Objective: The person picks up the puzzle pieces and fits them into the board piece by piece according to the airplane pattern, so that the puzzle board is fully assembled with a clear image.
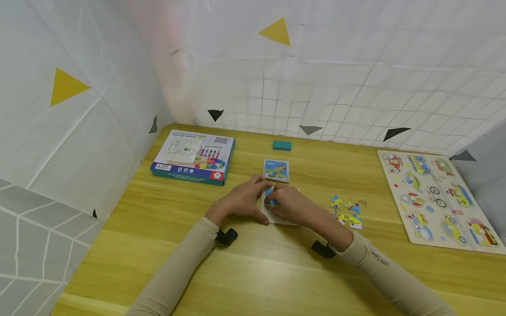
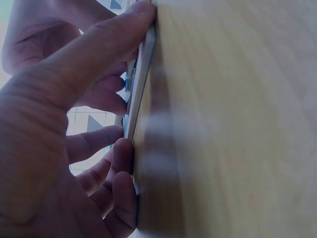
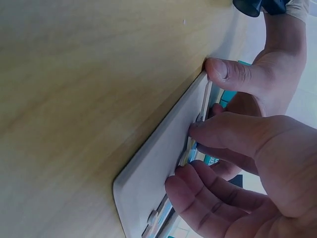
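A small puzzle board (image 1: 282, 219) with a pale rim lies on the table between both hands. My left hand (image 1: 245, 198) holds it along its left side; in the left wrist view the thumb is on one corner and other fingertips touch the board's edge (image 2: 141, 74) further along. Over the board, my right hand (image 1: 294, 202) pinches a blue and yellow jigsaw piece (image 1: 271, 203) between thumb and fingers. Those fingers partly hide the piece and the board's recess. Just beyond the board lies a picture card (image 1: 276, 170) showing a yellow airplane.
Several loose jigsaw pieces (image 1: 348, 213) lie right of my right forearm. A large wooden vehicle puzzle (image 1: 439, 202) lies at the far right. The boxed bead set (image 1: 193, 157) is at the back left, and a small teal block (image 1: 282, 145) sits near the wall.
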The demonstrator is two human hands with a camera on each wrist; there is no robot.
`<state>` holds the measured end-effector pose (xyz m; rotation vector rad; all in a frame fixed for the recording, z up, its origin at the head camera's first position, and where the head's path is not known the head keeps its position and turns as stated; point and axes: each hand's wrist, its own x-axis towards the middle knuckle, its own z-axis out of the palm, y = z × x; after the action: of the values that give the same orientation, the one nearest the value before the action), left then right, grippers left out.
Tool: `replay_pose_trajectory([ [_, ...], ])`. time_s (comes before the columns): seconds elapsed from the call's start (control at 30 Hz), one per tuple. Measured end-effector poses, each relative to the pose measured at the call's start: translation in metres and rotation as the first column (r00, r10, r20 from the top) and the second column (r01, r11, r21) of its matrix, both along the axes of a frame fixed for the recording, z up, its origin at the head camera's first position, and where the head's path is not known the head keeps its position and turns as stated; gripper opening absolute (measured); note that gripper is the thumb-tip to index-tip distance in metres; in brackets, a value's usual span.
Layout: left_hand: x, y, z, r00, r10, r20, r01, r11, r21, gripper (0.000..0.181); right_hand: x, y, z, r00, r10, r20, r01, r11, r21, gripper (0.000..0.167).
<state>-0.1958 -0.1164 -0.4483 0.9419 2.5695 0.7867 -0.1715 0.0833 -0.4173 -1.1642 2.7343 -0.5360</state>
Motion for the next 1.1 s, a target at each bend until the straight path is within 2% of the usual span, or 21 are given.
replay_pose_trajectory([
  [0.27,0.0,0.0,0.003,1.0,0.0,0.007,0.001,1.0,-0.002,0.103,0.001,0.002,0.0,1.0,-0.001,-0.02,0.001,1.0,-0.017,0.019],
  [0.87,-0.001,-0.001,-0.001,1.0,0.008,0.015,-0.008,1.0,0.01,0.105,-0.001,0.002,-0.004,1.0,-0.022,-0.01,0.022,0.999,-0.027,0.017],
  [1.1,0.0,-0.001,0.001,1.0,0.01,0.028,-0.01,1.0,0.009,0.104,-0.001,0.011,0.0,1.0,-0.022,0.005,0.023,0.995,-0.1,0.019],
])
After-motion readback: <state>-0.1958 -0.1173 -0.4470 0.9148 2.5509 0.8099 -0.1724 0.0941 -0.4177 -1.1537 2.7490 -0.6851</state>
